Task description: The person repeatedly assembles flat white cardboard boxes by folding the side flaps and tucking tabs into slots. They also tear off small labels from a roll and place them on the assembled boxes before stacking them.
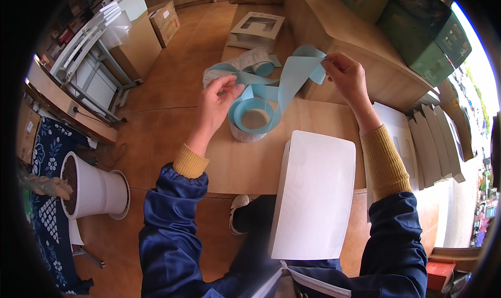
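Observation:
A roll of label tape, pale blue on its backing and white with print on its outer side, sits on the wooden table. From it a loose blue strip rises to the right. My right hand pinches the strip's upper part between thumb and fingers. My left hand hovers at the roll's left edge, fingers loosely curled and thumb apart, next to another loop of strip. Behind lies more curled printed tape. A closed white box rests close to my body, over the table's near edge.
Farther back on the table stands a white box with a cut-out window. A wooden cabinet rises at the right rear. Several white boxes stand at the right. A potted plant is on the left.

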